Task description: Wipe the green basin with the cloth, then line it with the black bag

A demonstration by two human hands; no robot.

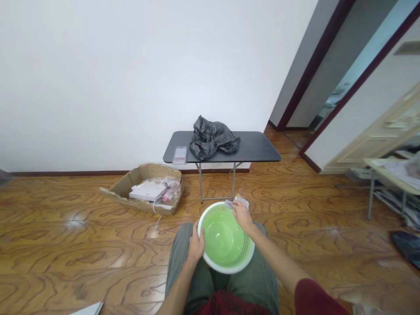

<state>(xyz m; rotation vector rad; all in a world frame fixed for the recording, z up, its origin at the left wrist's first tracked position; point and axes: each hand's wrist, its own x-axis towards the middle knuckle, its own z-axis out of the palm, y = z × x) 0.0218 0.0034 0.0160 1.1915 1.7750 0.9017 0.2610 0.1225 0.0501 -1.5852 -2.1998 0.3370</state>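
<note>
A round green basin with a white perforated rim (225,238) rests on my lap. My left hand (196,246) grips its left rim with the fingers closed on it. My right hand (240,213) is closed on a small pale cloth (238,202), which it presses against the far right edge of the basin. The basin's inside looks bare.
A black folding table (256,148) stands by the wall ahead with a crumpled black plastic bag (211,141) on it. An open cardboard box (144,190) of white items lies on the wooden floor to the left. Another table (390,175) and a doorway are at right.
</note>
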